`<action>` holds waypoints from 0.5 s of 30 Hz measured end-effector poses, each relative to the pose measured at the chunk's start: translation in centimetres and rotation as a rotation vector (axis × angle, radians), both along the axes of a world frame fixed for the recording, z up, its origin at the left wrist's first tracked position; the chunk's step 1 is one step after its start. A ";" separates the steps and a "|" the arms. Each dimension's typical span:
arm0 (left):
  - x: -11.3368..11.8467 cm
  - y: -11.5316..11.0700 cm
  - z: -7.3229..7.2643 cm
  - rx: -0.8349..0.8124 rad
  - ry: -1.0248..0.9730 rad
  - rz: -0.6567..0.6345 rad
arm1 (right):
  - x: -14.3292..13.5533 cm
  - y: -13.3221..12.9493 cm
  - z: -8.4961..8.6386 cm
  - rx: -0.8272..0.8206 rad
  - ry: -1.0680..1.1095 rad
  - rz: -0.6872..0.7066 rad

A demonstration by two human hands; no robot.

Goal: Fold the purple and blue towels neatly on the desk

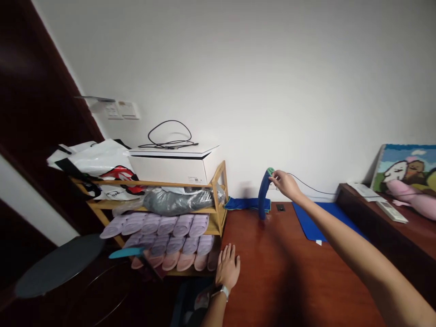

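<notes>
The bench (254,272) is faced in reddish wood — smooth, with a soft sheen. Over the bench, matt fabric is seen in the held blue cloth (263,197). Left of the bench, the rack (215,202) is made of pale wood, a white bag (93,159) is finished in glossy plastic, and a grey bundle (177,203) is wrapped in clear, crinkled film — shiny along its folds. Behind the bench, the wall (238,72) is finished smooth and matt.

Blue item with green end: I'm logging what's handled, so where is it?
Right of centre in the head view, the right hand holds the blue item by its top, over the wooden table, left of the blue mat.
</notes>
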State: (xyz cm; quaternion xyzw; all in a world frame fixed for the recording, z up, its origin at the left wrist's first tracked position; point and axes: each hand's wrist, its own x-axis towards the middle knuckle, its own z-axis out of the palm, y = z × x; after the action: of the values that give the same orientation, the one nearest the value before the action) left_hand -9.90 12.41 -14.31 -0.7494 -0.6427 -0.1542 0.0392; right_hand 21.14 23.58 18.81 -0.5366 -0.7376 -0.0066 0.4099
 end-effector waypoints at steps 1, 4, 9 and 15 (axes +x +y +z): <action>0.0 0.1 0.1 -0.004 -0.004 -0.001 | 0.2 -1.3 1.4 0.001 -0.029 -0.006; 0.0 0.2 0.6 -0.022 -0.045 -0.010 | 1.5 -5.0 4.6 0.005 -0.089 -0.023; 0.3 -0.4 4.3 -0.104 -0.630 -0.012 | 4.4 -10.4 7.9 0.059 -0.178 0.090; 6.2 0.7 13.5 -0.173 -1.111 -0.206 | 5.4 -15.4 9.9 0.076 -0.160 0.303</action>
State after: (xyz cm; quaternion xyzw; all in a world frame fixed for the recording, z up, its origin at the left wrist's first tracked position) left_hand -3.70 13.16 -0.76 -0.6151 -0.5005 -0.4751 -0.3813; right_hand 26.51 8.20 28.66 -0.4010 -0.8395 -0.0150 0.3662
